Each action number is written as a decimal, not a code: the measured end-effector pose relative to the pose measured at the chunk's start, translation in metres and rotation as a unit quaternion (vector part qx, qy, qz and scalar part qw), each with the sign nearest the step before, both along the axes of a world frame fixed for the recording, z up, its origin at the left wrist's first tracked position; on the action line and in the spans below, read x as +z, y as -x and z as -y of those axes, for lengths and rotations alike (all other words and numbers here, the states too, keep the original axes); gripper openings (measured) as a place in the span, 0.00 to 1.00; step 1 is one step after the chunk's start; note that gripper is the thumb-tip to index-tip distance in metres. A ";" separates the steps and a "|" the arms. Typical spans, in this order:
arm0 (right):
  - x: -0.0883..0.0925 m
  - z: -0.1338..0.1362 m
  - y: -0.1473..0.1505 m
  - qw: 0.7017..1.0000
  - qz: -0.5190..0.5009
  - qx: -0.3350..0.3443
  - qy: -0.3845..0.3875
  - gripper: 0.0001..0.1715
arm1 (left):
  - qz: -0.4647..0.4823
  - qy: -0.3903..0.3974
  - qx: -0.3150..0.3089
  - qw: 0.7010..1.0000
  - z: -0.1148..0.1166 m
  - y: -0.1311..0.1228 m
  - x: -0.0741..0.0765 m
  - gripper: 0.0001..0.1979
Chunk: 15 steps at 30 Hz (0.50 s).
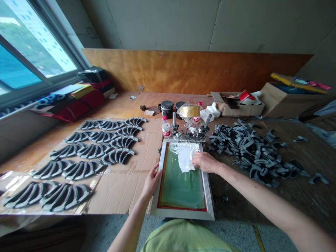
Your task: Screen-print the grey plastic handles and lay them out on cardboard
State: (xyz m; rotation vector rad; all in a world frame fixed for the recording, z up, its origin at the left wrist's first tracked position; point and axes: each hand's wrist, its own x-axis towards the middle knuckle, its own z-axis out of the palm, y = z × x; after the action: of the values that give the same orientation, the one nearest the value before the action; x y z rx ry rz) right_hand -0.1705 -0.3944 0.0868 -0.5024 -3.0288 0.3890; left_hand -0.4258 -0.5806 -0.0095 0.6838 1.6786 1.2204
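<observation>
A metal-framed screen with a green mesh lies in front of me, its far end at a clamp fixture. White paste and a white cloth or paper cover the upper part of the mesh. My right hand is closed at the right edge of this white material, fingers pressed together on it. My left hand rests against the left side of the frame, with its fingers bent at the edge and partly spread, holding the frame's side.
Rows of grey curved parts lie on cardboard at the left. A heap of similar parts is at the right. Behind the screen stand a bottle, black tubs and an open carton.
</observation>
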 end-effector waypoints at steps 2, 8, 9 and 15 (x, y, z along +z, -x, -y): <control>-0.004 -0.002 0.009 0.999 -0.024 -0.045 -0.013 0.11 | -0.008 0.002 0.002 1.000 0.000 0.000 0.000 0.42; -0.027 0.030 0.008 0.994 -0.043 -0.047 -0.091 0.14 | 0.028 -0.006 0.027 0.999 0.000 -0.001 0.002 0.43; -0.026 0.032 0.004 0.995 -0.043 -0.034 -0.082 0.14 | 0.036 -0.009 0.032 0.999 0.000 -0.001 0.003 0.43; 0.006 -0.011 0.025 0.987 -0.102 -0.123 0.001 0.24 | 0.028 -0.011 0.017 0.999 0.002 0.000 0.024 0.43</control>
State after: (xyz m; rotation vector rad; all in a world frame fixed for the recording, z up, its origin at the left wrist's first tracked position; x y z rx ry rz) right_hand -0.1959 -0.3836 0.0929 -0.7737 -2.7286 0.3999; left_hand -0.4255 -0.5822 0.0148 0.6305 1.6393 1.2722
